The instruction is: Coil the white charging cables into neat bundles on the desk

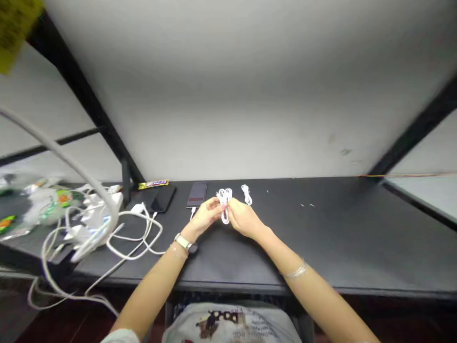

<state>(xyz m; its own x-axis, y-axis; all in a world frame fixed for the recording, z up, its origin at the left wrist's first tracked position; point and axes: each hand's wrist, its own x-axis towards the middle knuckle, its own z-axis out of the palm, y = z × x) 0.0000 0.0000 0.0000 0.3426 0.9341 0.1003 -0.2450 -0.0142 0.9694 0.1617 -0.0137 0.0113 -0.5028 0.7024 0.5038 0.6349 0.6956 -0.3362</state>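
A white cable [224, 217], folded into a looped bundle, is held upright between both hands over the black table. My left hand [206, 215] pinches it from the left, thumb and fingers closed on its middle. From the other side my right hand [244, 217] is closed on the same bundle, its fingertips partly hidden behind the back of the hand. Just beyond the right hand lies a second coiled white cable [246, 195], touched by neither hand. A dark phone [197, 194] with a white plug in its near end rests behind the left hand.
Another black device [163, 198] and a yellow snack wrapper [153, 184] lie at the back left. Loose white charging cords [134, 257] and a power strip [84, 231] tangle over the left side. Small white scraps [307, 206] lie right of centre. Black shelf posts [103, 128] frame the table [339, 238].
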